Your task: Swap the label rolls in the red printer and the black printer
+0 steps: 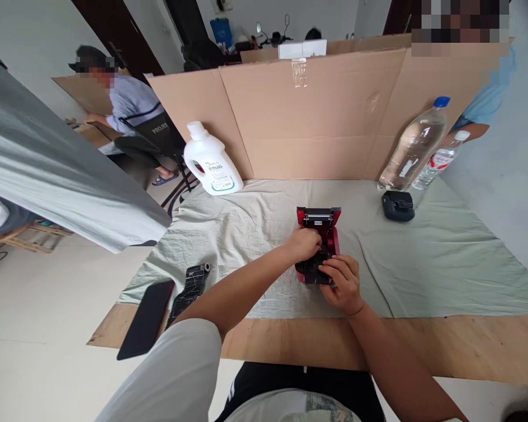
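A small red and black machine like a label printer (335, 239) stands on the cloth in front of me, its lid raised at the back. My left hand (304, 243) reaches into the machine from the left with curled fingers; what they hold, if anything, is hidden. At the front right edge, my right hand (345, 284) has its fingers on top of a black sheet (312, 271) and its thumb below, pinching it. This sheet lies over the machine's front. To the left, a glossy black strip on a roll (195, 282) lies partly behind my left forearm.
A flat black panel (146, 319) lies at the table's left edge. A white jug (213, 161) stands back left. Back right are a large clear bottle (416, 146), a smaller bottle (440, 163) and a black case (398, 206). Cardboard (312, 117) walls the back. Two people are beyond.
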A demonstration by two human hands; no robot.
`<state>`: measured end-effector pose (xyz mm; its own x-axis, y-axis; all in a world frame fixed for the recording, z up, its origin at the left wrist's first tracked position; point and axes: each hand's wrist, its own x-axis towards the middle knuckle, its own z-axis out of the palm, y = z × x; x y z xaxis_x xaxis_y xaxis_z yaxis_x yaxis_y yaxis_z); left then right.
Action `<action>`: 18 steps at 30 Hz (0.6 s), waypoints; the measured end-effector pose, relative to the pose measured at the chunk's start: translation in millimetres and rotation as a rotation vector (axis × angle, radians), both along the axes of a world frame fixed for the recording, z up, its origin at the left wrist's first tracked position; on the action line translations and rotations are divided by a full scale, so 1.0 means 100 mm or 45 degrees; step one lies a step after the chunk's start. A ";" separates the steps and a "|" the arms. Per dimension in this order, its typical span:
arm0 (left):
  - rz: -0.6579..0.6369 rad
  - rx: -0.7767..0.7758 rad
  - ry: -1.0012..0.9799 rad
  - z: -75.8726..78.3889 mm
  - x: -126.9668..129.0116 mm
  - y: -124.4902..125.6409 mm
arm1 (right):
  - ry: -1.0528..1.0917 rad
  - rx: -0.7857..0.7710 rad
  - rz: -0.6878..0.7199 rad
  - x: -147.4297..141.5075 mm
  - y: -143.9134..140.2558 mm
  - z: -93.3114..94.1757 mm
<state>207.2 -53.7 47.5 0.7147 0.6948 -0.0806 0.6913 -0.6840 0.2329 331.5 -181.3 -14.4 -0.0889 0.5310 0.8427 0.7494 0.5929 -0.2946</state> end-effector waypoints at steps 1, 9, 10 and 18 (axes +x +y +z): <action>-0.015 -0.015 -0.028 0.01 -0.02 0.00 | -0.005 0.003 -0.004 0.00 0.00 0.01; 0.208 0.285 -1.027 0.11 -0.38 -0.04 | -0.012 0.002 0.017 0.03 0.01 0.01; 0.217 0.334 -1.085 0.12 -0.39 -0.02 | -0.012 0.011 0.028 0.04 0.01 0.01; 0.092 0.246 -1.090 -0.09 -0.47 -0.24 | -0.016 0.013 -0.004 0.08 0.00 -0.05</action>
<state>160.4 -77.6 39.0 0.4296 0.6868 0.5864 0.3754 -0.7264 0.5757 339.5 -180.9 -19.3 -0.0978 0.5225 0.8470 0.7549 0.5935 -0.2789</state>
